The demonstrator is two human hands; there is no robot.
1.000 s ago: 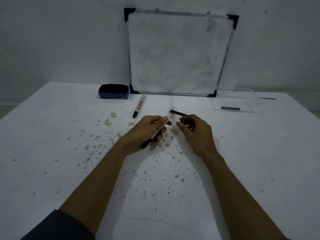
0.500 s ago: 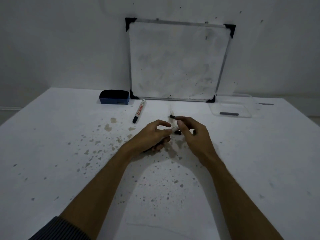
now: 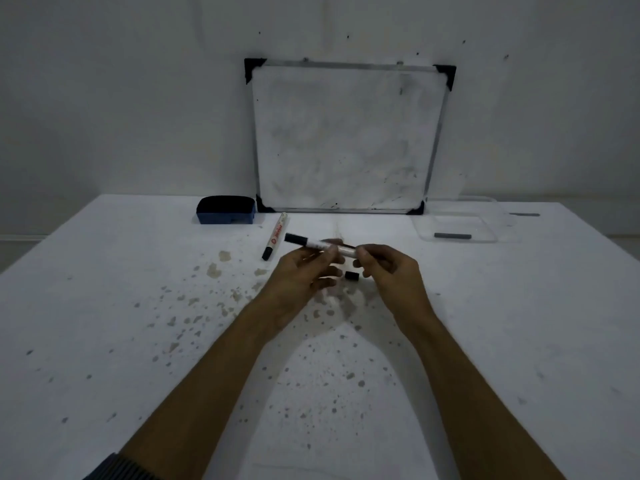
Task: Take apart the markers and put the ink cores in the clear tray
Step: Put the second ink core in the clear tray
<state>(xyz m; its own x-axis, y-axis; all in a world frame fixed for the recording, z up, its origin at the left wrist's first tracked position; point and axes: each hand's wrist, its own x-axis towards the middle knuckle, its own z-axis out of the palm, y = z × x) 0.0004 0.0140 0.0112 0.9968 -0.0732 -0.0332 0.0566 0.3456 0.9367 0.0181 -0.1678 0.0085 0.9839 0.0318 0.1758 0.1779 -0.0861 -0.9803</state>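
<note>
White marker (image 3: 320,244) near-level, cap seemingly leftward

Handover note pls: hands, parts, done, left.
Left hand and right hand both grip the marker, held level above the table.
Small black cap lies on the table under the hands.
Second marker lies untouched near the eraser.
Done: one ink core sits in the clear tray.
Left: core out of the held marker, then strip the second.
</note>
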